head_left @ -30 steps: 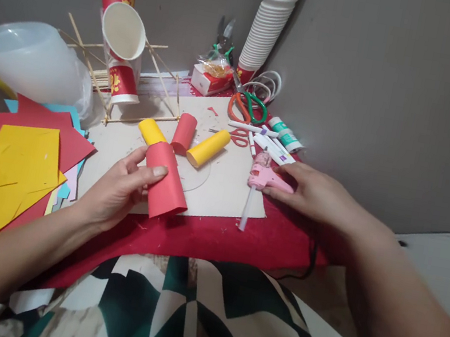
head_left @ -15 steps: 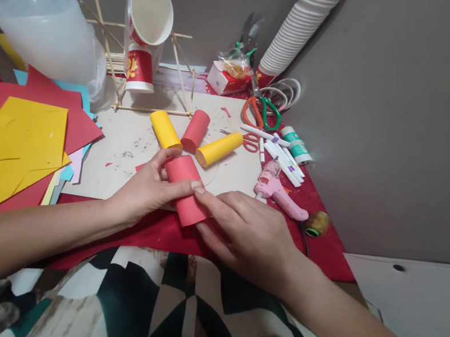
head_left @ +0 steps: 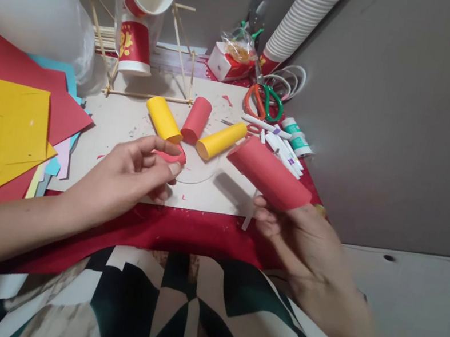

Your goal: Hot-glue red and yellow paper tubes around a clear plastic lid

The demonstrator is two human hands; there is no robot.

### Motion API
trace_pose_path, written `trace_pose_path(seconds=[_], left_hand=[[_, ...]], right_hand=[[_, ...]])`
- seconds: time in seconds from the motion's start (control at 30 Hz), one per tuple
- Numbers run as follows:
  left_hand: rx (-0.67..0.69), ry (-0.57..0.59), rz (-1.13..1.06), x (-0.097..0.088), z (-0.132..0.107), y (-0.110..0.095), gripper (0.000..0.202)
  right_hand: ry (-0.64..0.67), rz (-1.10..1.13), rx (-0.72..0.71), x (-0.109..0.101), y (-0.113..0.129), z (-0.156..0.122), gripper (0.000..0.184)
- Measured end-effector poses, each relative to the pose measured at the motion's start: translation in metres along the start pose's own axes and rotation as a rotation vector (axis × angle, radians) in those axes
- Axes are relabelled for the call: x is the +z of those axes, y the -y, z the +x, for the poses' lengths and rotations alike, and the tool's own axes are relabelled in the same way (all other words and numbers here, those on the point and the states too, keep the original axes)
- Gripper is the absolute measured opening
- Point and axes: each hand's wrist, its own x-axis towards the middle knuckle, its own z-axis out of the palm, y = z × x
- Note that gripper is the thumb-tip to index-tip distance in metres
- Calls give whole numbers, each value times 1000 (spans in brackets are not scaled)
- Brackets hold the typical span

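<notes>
My right hand [head_left: 303, 240] is closed around the lower end of a red paper tube [head_left: 270, 173], holding it tilted above the right side of the board. My left hand [head_left: 138, 168] hovers over the board, thumb and forefinger curved apart with nothing between them. Just behind its fingertips shows a red paper piece [head_left: 173, 154], partly covered by them. Beyond lie a yellow paper tube [head_left: 164, 119], another red tube [head_left: 196, 120] and a second yellow tube [head_left: 221, 140], fanned out around a drawn circle. The pink glue gun is hidden behind the right hand.
Coloured paper sheets [head_left: 0, 134] are piled at left, beside a white plastic container [head_left: 32, 1]. A stick frame [head_left: 150, 98] with red paper cups [head_left: 136, 45] stands behind. Scissors [head_left: 271, 104], white sticks [head_left: 284, 150] and a stack of cups [head_left: 305, 20] are at right.
The red tube has left my left hand and moved right and up in my right hand. My left hand has drawn back leftward with its fingers apart. The view has shifted slightly.
</notes>
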Motion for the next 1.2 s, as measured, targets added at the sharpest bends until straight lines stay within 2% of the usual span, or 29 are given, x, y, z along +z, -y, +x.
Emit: trace_pose_path(seconds=[0.1,0.17,0.23,0.33,0.47,0.53,0.6,0.7,0.9,1.2], left_hand=[[100,19,149,-3,0,-10,21],[158,23,245,-4,3,-14,17],[239,24,337,-5,9,-17,13],[439,23,483,-7,23,-21,11],[730,23,678,-6,48,-29,14],[771,62,727,-4,59,-31,18],[764,109,753,-3,67,-31,21],[745,151,790,-4,73,-25,22],[726,158,881,-10,72,-15,26],[717,170,967,-19,65,-2,29]], right_hand=[[65,125,266,-2,5,-4,22],[64,153,320,1,7,-8,26],[44,118,283,7,5,-10,29],[-52,-84,47,14,-3,-7,29],[-235,-417,-353,13,-17,-3,16],[-289,-653,-561,10,-24,-1,10],[-289,-827,-702,7,-29,1,7],[-246,-903,-774,6,-35,4,6],[-173,-1154,-1090,10,-35,10,13],[-149,-1208,-1185,11,-38,10,12]])
